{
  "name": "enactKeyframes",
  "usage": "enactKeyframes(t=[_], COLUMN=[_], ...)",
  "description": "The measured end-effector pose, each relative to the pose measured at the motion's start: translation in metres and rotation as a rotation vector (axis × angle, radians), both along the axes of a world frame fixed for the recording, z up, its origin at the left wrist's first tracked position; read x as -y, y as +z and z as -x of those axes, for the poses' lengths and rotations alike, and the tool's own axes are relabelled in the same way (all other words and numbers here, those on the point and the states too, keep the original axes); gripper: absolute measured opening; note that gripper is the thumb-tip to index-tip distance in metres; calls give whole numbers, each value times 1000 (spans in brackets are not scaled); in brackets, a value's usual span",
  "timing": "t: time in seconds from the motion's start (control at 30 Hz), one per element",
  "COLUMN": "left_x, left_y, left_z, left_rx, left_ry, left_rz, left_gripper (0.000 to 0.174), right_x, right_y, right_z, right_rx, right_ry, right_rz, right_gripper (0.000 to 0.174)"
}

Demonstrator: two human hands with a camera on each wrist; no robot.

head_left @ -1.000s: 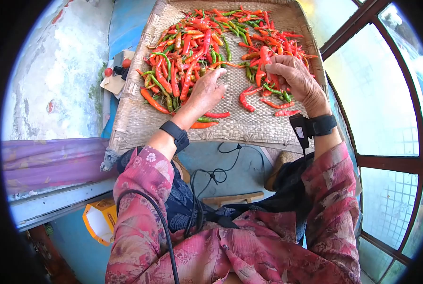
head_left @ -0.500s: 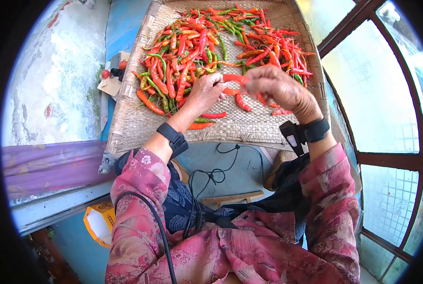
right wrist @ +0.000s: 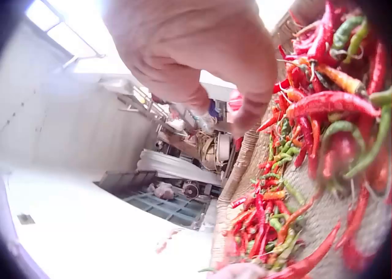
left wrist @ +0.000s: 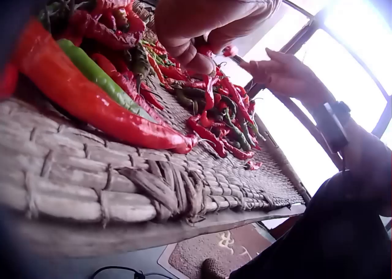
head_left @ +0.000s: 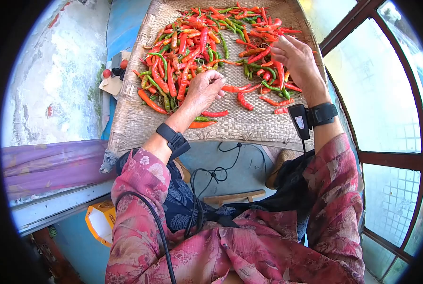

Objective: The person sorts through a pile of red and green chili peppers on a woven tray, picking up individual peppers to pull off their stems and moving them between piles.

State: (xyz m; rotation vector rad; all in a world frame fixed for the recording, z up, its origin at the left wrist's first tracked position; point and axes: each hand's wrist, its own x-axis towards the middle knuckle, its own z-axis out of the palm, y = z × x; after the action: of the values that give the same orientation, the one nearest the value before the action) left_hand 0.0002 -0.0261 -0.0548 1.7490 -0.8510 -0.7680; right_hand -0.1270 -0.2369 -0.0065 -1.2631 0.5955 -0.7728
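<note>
In the head view my left hand [head_left: 205,90], low over the woven tray [head_left: 249,130], pinches a red chili pepper [head_left: 230,88] that points right from its fingertips. The left wrist view shows that hand's curled fingers [left wrist: 196,52] with red at their tips. Over the right-hand heap of red and green chilies [head_left: 256,57], my right hand [head_left: 296,61] is raised with its fingers extended. Just beyond those fingertips lies a red chili [head_left: 269,27]. In the right wrist view, a gap shows between thumb and fingers, with some red behind it.
A larger chili heap [head_left: 173,71] covers the tray's left half. Several loose peppers, including an orange-red one [head_left: 203,125], lie near its front edge. Brown-framed windows [head_left: 381,85] flank the right side. Cables [head_left: 213,175] hang below, and an orange box [head_left: 100,222] stands lower left.
My right hand went from the right heap to the left hand, where both met at red peppers, then back up and right, its fingers now spread. The left hand stayed nearly in place.
</note>
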Motion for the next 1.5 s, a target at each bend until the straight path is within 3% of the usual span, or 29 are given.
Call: enactKeyframes(t=[0.03, 0.1, 0.17, 0.23, 0.3, 0.43, 0.5, 0.63, 0.67, 0.73, 0.77, 0.83, 0.87, 0.9, 0.97, 1.03, 1.1, 1.13, 1.17, 1.23, 1.33, 1.37, 1.43, 1.5], left_x=[-2, -4, -3, -2, -2, -11, -14, -15, -15, -14, -13, -10, -8, -5, 2, 12, 32, 43, 51, 67, 84, 89, 94, 92], left_y=[1, 4, 11, 15, 17, 24, 28, 37, 38, 35, 27, 22, 17, 15, 14, 13, 10, 10, 7, -4, -16, -19, -18, -19], left_z=[0, -1, -4, -6, -12, -24, -27, -26, -25, -23, -22, -19, -19, -18, -12, -12, -20, -30, -35, -37, -39, -40, -39, -38], left_rx=[-56, -112, -105, -68, 2, -16, -17, 1, 6, -59, -133, -245, -309, -373, -513, -579, -148, 629, 1097, 1198, 1251, 1254, 1180, 1188], left_ry=[19, 37, 138, 191, 279, 276, 272, 314, 318, 273, 228, 113, 51, -11, -81, -64, 36, -9, -40, -131, -180, -181, -202, -199], left_rz=[27, 53, 120, 114, 240, 234, 244, 258, 240, 233, 244, 275, 264, 252, 286, 303, 169, 22, -37, -314, -428, -425, -634, -630], left_gripper=[22, 21, 20, 20, 19, 19, 19, 19, 19, 19, 20, 21, 21, 22, 24, 26, 28, 32, 42, 52, 58, 58, 53, 45], right_x=[0, -5, -39, -64, -79, -80, -66, -34, -26, -19, -22, -27, -30, -23, -59, -67, -61, -57, -52, -45, -44, -46, -62, -77], right_y=[0, -1, -30, -57, -66, -53, -41, 21, 23, 29, 27, 20, 18, -20, -2, -16, -23, -22, -22, -16, -17, -16, -20, -40], right_z=[3, 13, 7, 13, 16, 10, 4, 6, 8, 12, 11, 7, 10, -3, 8, 9, 6, 5, 4, 6, 6, 6, 8, 2], right_rx=[2, -405, -576, -729, -807, -901, -701, -561, -558, -79, -8, -185, -357, -252, -498, -652, -643, -639, -689, -691, -580, -599, -549, -735], right_ry=[0, 157, 493, 521, 462, 531, 708, 585, 583, 309, 178, 137, 258, 204, 448, 466, 412, 378, 359, 344, 344, 449, 525, 613], right_rz=[-1, 743, 1130, 1483, 1410, 1331, 1228, 650, 650, 83, 44, 269, 451, 1103, 1034, 1162, 1146, 1137, 1200, 1232, 1311, 1092, 1027, 1208], right_gripper=[28, 33, 32, 27, 28, 18, 16, 24, 24, 37, 52, 59, 60, 57, 32, 17, 14, 12, 14, 14, 13, 12, 17, 24])
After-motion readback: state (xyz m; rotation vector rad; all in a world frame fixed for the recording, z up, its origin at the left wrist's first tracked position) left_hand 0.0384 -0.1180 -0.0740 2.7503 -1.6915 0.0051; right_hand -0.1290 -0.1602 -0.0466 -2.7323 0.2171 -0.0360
